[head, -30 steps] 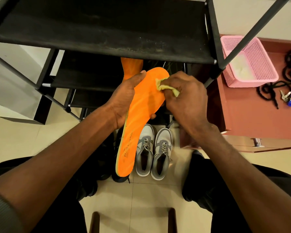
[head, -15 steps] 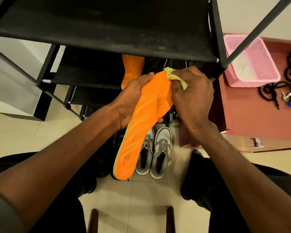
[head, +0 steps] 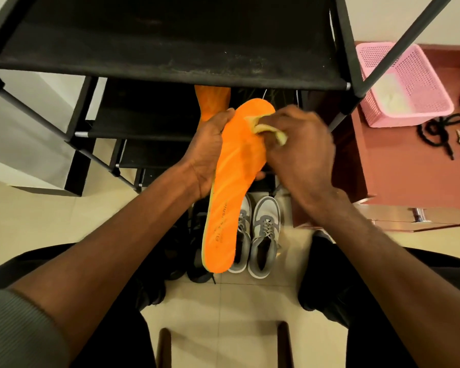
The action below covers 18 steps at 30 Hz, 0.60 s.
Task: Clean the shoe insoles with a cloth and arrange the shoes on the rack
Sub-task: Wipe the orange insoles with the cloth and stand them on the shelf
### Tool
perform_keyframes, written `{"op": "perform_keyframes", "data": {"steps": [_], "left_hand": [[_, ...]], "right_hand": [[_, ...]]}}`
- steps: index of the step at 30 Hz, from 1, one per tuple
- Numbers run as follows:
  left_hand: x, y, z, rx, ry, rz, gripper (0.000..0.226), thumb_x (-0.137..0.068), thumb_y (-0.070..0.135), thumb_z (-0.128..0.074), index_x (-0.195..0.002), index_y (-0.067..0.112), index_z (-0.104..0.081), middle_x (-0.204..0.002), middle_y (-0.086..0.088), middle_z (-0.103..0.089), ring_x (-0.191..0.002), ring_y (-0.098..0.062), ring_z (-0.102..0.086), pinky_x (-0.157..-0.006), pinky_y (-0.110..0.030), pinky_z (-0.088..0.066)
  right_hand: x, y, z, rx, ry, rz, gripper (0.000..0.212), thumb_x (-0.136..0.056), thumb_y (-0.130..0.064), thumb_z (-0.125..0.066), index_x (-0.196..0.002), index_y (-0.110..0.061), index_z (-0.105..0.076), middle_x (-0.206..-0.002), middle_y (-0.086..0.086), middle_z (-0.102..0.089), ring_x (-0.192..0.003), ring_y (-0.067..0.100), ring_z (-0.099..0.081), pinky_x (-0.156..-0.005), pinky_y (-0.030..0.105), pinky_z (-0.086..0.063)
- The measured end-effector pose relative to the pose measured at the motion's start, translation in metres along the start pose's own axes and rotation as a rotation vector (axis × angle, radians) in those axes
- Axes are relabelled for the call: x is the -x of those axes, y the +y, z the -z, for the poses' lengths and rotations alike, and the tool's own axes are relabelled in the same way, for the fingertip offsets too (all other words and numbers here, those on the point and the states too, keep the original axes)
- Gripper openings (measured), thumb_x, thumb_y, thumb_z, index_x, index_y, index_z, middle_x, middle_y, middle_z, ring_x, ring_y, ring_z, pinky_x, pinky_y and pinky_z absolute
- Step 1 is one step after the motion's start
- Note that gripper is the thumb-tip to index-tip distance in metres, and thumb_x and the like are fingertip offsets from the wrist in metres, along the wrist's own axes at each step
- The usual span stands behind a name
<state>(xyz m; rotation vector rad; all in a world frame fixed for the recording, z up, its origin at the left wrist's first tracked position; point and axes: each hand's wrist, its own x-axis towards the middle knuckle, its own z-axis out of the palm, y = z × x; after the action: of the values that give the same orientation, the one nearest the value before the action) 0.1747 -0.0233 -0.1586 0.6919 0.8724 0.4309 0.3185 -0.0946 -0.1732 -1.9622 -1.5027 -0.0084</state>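
Midway: long orange foam insole [head: 231, 181] gripped at forefoot by left hand [head: 206, 152]; crumpled yellow cloth [head: 270, 130] pinched in right hand [head: 300, 152], pressed on toe. Second orange insole [head: 211, 100] beyond left hand. Grey lace-up sneakers [head: 255, 235] below hands, not yet racked on black fabric shoe rack [head: 170, 43].

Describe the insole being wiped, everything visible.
The insole is bright orange with a yellow-green edge, foam-like, with faint lighter streaks and small print near the heel. It is held in the air, toe away from the person and heel toward them, over the grey shoes. The left hand grips its left edge mid-length; the right hand presses a yellow cloth on the forefoot.
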Motion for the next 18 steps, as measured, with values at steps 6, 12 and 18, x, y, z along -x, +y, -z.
{"op": "perform_keyframes", "data": {"steps": [6,12,18], "left_hand": [[0.002,0.005,-0.002,0.063,-0.062,0.005,0.052,-0.106,0.041,-0.047,-0.145,0.008,-0.047,-0.136,-0.030,-0.059,-0.104,-0.044,-0.067,-0.083,-0.065,-0.057],[0.003,-0.001,-0.001,0.077,-0.050,-0.019,0.050,-0.105,0.042,-0.050,-0.145,0.011,-0.048,-0.132,-0.026,-0.065,-0.107,-0.043,-0.070,-0.087,-0.064,-0.057],[0.003,-0.003,0.001,0.111,-0.001,-0.015,0.056,-0.105,0.041,-0.048,-0.147,0.005,-0.052,-0.125,-0.018,-0.066,-0.108,-0.030,-0.067,-0.096,-0.045,-0.056]], "right_hand": [[-0.004,0.011,0.001,0.047,-0.005,-0.104,0.031,-0.096,-0.018,-0.062,-0.122,-0.026,-0.077,-0.117,-0.006,-0.067,-0.105,0.021,-0.057,-0.075,0.027,-0.039],[-0.005,0.009,0.002,0.035,0.048,-0.176,0.028,-0.096,-0.020,-0.066,-0.123,-0.022,-0.075,-0.116,-0.003,-0.074,-0.108,0.020,-0.063,-0.081,0.030,-0.049],[0.009,-0.010,-0.007,-0.078,-0.104,0.104,0.024,-0.092,-0.017,-0.070,-0.113,-0.024,-0.079,-0.106,-0.008,-0.070,-0.096,0.020,-0.055,-0.067,0.032,-0.045]]}}
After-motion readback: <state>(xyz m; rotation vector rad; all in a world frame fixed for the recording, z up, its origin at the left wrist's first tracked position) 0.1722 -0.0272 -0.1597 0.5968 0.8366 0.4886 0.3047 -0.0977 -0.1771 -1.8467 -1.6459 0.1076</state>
